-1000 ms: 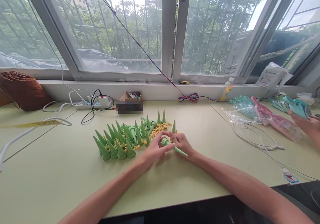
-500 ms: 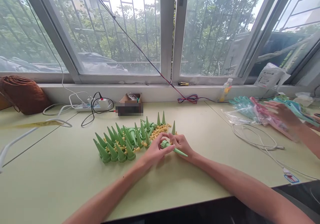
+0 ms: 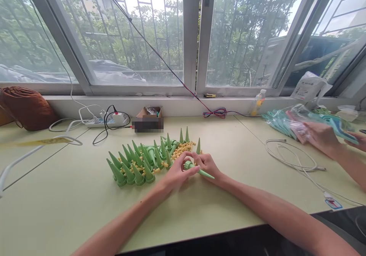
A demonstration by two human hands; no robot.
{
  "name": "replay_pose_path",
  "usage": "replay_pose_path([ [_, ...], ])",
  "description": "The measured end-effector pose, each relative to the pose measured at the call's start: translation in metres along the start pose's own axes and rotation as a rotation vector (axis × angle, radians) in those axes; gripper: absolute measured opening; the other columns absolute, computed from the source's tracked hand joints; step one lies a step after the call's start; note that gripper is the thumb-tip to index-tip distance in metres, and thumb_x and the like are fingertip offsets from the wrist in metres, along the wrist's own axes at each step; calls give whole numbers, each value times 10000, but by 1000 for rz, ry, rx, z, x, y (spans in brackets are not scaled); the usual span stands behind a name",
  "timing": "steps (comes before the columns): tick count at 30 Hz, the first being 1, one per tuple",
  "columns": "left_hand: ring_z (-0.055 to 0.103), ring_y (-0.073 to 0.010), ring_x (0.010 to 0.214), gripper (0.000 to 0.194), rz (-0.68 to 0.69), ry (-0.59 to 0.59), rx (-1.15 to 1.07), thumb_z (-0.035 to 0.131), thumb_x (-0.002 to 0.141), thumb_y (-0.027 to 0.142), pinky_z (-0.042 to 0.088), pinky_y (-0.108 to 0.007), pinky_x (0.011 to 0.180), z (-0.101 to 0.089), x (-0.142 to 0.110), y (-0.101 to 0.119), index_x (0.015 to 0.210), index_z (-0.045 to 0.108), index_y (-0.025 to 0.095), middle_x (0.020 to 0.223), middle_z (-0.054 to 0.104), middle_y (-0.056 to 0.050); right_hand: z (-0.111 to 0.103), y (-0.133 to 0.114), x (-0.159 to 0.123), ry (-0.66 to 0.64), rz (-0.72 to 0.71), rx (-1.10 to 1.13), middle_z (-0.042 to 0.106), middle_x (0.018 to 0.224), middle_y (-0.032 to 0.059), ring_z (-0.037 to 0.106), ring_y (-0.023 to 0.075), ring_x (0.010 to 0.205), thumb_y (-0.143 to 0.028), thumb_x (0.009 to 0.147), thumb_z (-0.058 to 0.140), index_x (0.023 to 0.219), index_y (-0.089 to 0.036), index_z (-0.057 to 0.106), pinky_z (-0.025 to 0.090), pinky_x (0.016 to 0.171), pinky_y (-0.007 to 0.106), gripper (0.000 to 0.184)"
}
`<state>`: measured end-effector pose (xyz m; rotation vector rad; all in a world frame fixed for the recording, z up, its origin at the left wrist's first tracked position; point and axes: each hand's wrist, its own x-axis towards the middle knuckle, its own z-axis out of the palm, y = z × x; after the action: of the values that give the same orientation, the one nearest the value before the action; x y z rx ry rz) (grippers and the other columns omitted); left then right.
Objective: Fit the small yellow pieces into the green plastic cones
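While both forearms reach in over the pale green tabletop point(image 3: 228, 206), the left hand point(image 3: 180, 169) grips a ridged green plastic spike point(image 3: 201, 172), its thumb lying across the piece near the wide collared end. The spike lies tilted, its narrow point aimed down and to the right, in front of the right hand point(image 3: 208, 164). That hand is curled, its fingers close to the left fingertips; they seem to meet near the collar, though whether it pinches anything is hidden.

Just beyond the right hand stands a single green cone point(image 3: 198, 146), point up. To the left of the hands, a cluster of green spikes point(image 3: 138, 164) covers part of the tabletop, many standing upright in rough rows, a few lying over toward the back. Small yellow fittings point(image 3: 183, 148) are heaped beside them, with more scattered between the cones.

Behind the cluster sit an open cardboard box point(image 3: 154, 112) and a white power strip point(image 3: 95, 124). A bundled red-and-blue cable point(image 3: 219, 113) lies near the window ledge. At the far right, another person's hand point(image 3: 321, 136) touches clear plastic packaging point(image 3: 303, 128) around pink and teal items, beyond a coiled white cable point(image 3: 286, 165).
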<state>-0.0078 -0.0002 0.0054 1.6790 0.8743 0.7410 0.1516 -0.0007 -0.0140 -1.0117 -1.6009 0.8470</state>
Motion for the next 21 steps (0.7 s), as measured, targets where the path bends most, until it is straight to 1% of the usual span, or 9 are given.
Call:
replay_pose_path([
  [8, 408, -30, 486, 411, 18, 0, 26, 657, 829, 481, 334, -185, 446, 0, 0, 2, 1121, 505, 234, 937, 567, 13, -1, -2, 1, -15, 12, 22, 232, 486, -46, 200, 73, 477, -643, 904, 410, 498, -206, 257, 170, 447, 250, 616],
  [16, 410, -48, 511, 371, 50, 14, 92, 622, 856, 466, 344, -206, 494, -1, -1, 4, 1127, 517, 236, 928, 595, 16, -1, -4, 1, -35, 19, -25, 220, 493, -46, 192, 73, 487, -644, 899, 395, 497, -205, 251, 174, 452, 243, 613],
  [19, 468, -78, 578, 316, 95, 17, 152, 602, 875, 446, 366, -213, 543, 0, -2, 6, 1092, 534, 227, 893, 611, 14, -1, -3, 1, -62, 43, -40, 227, 515, -41, 208, 77, 505, -648, 895, 397, 506, -201, 254, 187, 461, 238, 610],
  [21, 537, -115, 699, 272, 147, 23, 197, 597, 880, 433, 406, -225, 621, 1, -3, 9, 1031, 555, 210, 887, 617, 1, -1, -1, 1, -82, 52, -35, 233, 520, -38, 233, 80, 512, -642, 894, 410, 504, -198, 256, 206, 469, 236, 611],
])
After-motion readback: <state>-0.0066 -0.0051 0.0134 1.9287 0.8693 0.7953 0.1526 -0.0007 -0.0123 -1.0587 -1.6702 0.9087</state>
